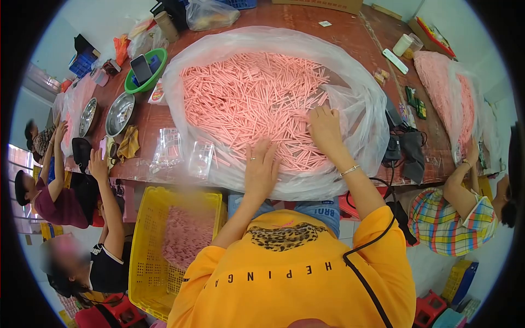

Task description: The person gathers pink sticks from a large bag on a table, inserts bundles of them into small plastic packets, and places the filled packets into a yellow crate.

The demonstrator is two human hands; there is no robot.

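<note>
A heap of short, thin pink sticks [246, 93], like cut straws, fills a wide clear plastic bag [355, 76] spread open on the table. At the near edge of the heap lies my left hand [261, 168], its fingers stretched out and slightly apart on the sticks; a ring shows on one finger. My right hand [326, 131], with a bracelet at the wrist, is at the heap's right side. Its fingers are curled around some sticks, and the fingertips are partly hidden. Small clear printed packets [201, 158] lie left of my left hand, by the bag's edge.
A yellow crate [139, 246] with pink pieces stands below the table edge. Metal bowls [120, 113] and a green basin [159, 74] holding a phone sit left. Cables and a dark pouch [414, 156] lie right. Other people sit at both sides; another pink-filled bag [445, 93] is far right.
</note>
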